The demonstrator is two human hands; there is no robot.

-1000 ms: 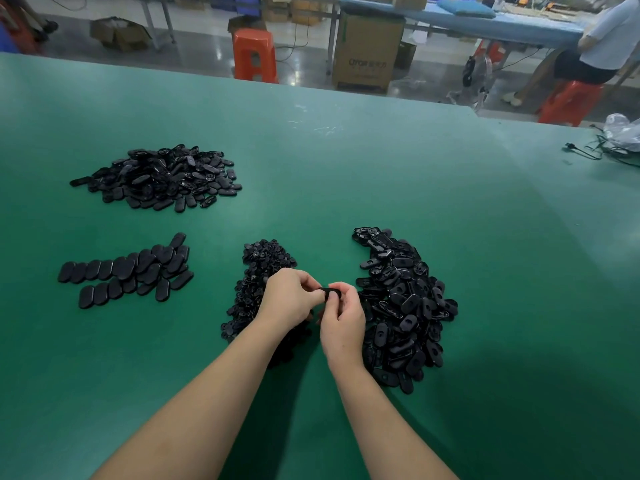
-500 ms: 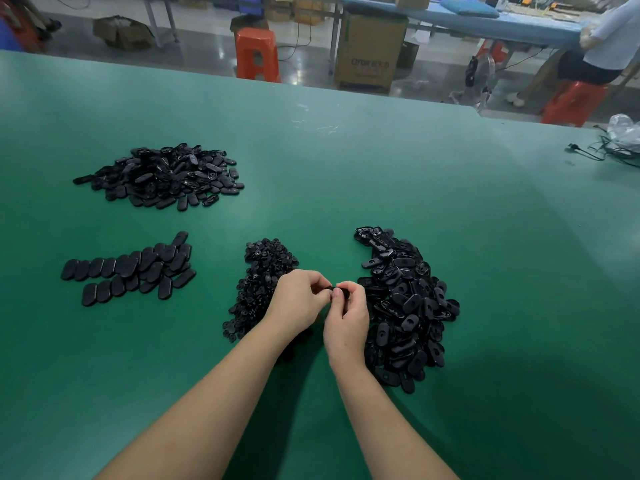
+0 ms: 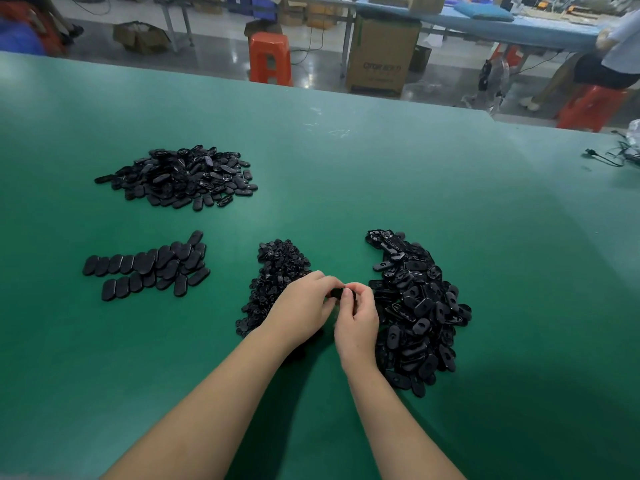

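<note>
The left hand (image 3: pixel 304 306) and the right hand (image 3: pixel 356 320) meet fingertip to fingertip just above the green table (image 3: pixel 381 188), both with fingers curled, and together they pinch a small black part (image 3: pixel 338 293) between thumbs and forefingers (most of it is hidden by the fingers, so its shape cannot be told). The part sits in the gap between two piles: just left of the hands, partly behind the left wrist, a pile of small round pieces (image 3: pixel 277 268); just right, touching the edge of the right hand in this view, a larger pile of oval shells (image 3: pixel 419 317). Further left, well apart from the hands, rows of oval pieces (image 3: pixel 149 265) lie flat and overlapping. Beyond them, a far heap (image 3: pixel 180 176) of similar black parts. Past the table edge stand an orange stool (image 3: pixel 270 57) and a cardboard box (image 3: pixel 381 53).
</note>
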